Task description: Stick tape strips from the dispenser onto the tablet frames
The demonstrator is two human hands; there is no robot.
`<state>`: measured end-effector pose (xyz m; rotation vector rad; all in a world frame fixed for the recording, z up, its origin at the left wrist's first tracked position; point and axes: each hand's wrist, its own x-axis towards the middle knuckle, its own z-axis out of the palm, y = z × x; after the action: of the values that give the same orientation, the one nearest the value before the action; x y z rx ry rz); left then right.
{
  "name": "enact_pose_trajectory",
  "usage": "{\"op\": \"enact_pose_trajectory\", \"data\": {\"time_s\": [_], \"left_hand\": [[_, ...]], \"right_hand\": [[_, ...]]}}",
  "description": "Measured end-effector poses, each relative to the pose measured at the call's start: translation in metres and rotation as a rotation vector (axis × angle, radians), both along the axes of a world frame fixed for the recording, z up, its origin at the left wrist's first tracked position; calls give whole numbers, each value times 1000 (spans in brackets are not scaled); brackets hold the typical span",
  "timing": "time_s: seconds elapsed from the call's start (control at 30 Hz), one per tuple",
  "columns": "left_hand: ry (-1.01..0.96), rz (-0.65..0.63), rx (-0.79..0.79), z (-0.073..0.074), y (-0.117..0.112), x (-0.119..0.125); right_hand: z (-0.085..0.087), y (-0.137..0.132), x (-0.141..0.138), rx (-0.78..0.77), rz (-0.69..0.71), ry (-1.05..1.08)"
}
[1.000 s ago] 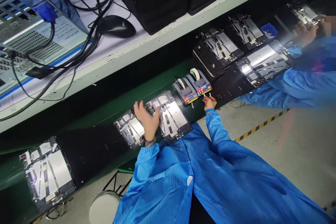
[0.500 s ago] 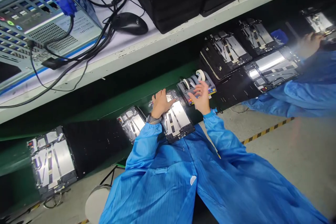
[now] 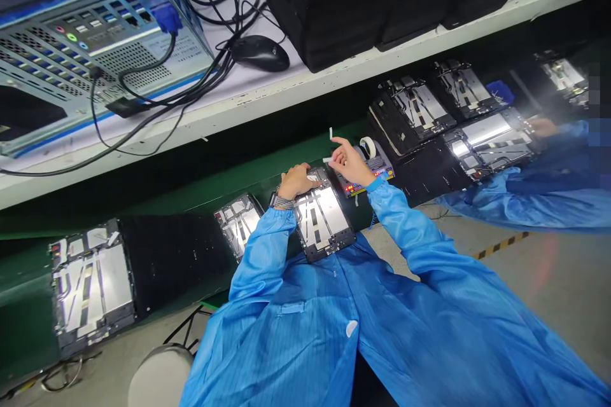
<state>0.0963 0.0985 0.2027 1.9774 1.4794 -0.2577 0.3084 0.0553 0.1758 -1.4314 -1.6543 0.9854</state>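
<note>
A white shelf edge (image 3: 238,98) runs across the top of the view, and a dark green conveyor belt (image 3: 23,305) runs below it. On the shelf, from the left, sit an open-vented computer case (image 3: 95,57) with a blue plug in its side, a tangle of black cables (image 3: 205,67), a black mouse (image 3: 260,53) and a row of black padded cases (image 3: 344,6).

On the belt, a tablet chassis (image 3: 90,283) with silver plates lies at the far left, then a black mat (image 3: 172,264), then a second chassis (image 3: 237,224) beside the person's blue smock (image 3: 286,343). A round white stool top (image 3: 160,378) shows below the belt.

The left hand (image 3: 296,181), a metal watch on its wrist, lies palm down and relaxed on the top end of a third chassis (image 3: 321,216), pressing or resting without a visible grip. The right hand (image 3: 351,162) hovers just beyond it, fingers spread, close to two small white tape strips (image 3: 328,147); whether it has hold of either, I cannot tell. Just past it stand tape dispensers (image 3: 367,165) with red-lit panels.

Further right, more chassis (image 3: 410,108) lie on the belt, and a co-worker's hand (image 3: 544,127) works at the edge of the view.
</note>
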Motion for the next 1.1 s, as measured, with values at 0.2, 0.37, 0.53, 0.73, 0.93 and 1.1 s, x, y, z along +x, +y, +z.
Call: {"op": "enact_pose_trajectory", "data": {"time_s": [0.2,0.37,0.53,0.73,0.93,1.1], "left_hand": [[-6,10,-9,-8,4,-2],[-19,8,-7,-11,4,-3],[-24,8,-5,-12,3,-4],[-29,3,-4,-10,2,-4],[-26,-4,-3,-10,3,-4],[-16,-3,-15,-9,3,-3]], "right_hand": [[16,15,0,-202,418,-59],[12,25,-17,-180,466,-266],[22,22,-24,-195,442,-405],[41,13,-34,-243,364,-536],[43,16,-39,-298,330,-588],[42,21,-33,-333,331,-514]]}}
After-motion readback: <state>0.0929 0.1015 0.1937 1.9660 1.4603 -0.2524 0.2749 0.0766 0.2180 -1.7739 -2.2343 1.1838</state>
